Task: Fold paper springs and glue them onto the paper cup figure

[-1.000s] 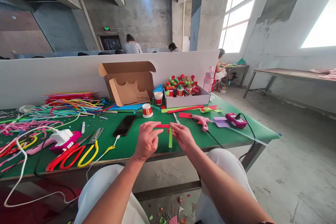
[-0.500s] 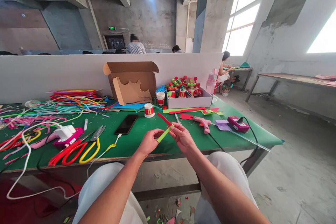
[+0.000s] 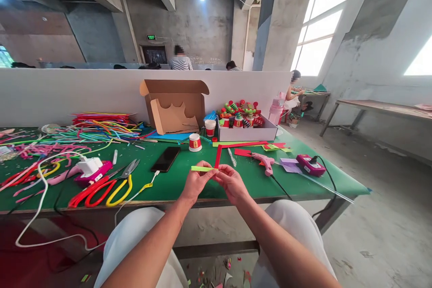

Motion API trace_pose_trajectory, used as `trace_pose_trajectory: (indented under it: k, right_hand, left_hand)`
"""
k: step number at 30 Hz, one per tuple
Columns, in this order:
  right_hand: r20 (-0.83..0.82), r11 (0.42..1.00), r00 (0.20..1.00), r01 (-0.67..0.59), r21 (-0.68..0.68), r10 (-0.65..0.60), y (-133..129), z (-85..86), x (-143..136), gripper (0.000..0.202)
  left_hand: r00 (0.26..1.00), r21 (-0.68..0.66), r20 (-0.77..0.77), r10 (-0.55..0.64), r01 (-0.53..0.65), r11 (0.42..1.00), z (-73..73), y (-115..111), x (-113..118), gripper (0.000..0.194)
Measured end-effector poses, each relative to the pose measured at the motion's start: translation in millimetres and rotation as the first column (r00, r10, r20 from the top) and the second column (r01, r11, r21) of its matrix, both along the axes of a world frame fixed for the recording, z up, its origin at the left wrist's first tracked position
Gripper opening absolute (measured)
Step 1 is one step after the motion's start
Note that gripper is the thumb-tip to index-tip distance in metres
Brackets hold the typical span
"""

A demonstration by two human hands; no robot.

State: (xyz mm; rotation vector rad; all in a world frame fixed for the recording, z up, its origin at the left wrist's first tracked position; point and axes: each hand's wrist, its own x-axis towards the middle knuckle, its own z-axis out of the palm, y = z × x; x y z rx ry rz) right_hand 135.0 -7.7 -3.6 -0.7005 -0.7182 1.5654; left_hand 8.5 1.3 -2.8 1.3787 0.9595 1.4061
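Between my two hands, close to the table's front edge, are a light green paper strip (image 3: pixel 201 168) and a red paper strip (image 3: pixel 218 156) that meet at a corner. My left hand (image 3: pixel 196 183) pinches near the joint, with the green strip running left above its fingers. My right hand (image 3: pixel 231 182) has its thumb and fingertips closed on the same corner, where the red strip rises away from me. The fingertips hide how the strips join. Beyond the hands stands a red and white paper cup (image 3: pixel 195 143), upside down.
A pink glue gun (image 3: pixel 265 162) and a white pen-like tool (image 3: pixel 231 157) lie to the right. Left are a phone (image 3: pixel 165 159), scissors (image 3: pixel 123 182) and pipe cleaners (image 3: pixel 97 130). A white box (image 3: pixel 248 134) of finished figures and a cardboard box (image 3: pixel 177 108) stand behind.
The green strip has swung from slanting down to lying level toward the left. The red strip now points more upright. Both hands have drawn closer together at the joint, and the view has shifted slightly.
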Motion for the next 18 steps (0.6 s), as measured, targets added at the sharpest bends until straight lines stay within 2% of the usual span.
trace_pose_trajectory:
  k: [7,12,18]
  right_hand:
    - [0.089,0.996,0.992,-0.087,-0.002,0.087,-2.3,2.5,3.9,0.037]
    - [0.109,0.999,0.993,-0.04,-0.004,0.04,-0.8,1.0,3.5,0.036]
    - [0.067,1.0,0.998,0.009,-0.022,-0.008,1.1,-3.8,2.0,0.038]
  left_hand:
    - [0.999,-0.03,-0.015,0.041,-0.041,0.999,0.2,1.8,-4.8,0.03]
    - [0.999,-0.059,-0.012,0.043,-0.044,0.997,-0.6,3.5,-6.5,0.028]
    - [0.994,-0.074,0.113,0.005,0.004,0.997,-1.9,3.1,-3.1,0.03]
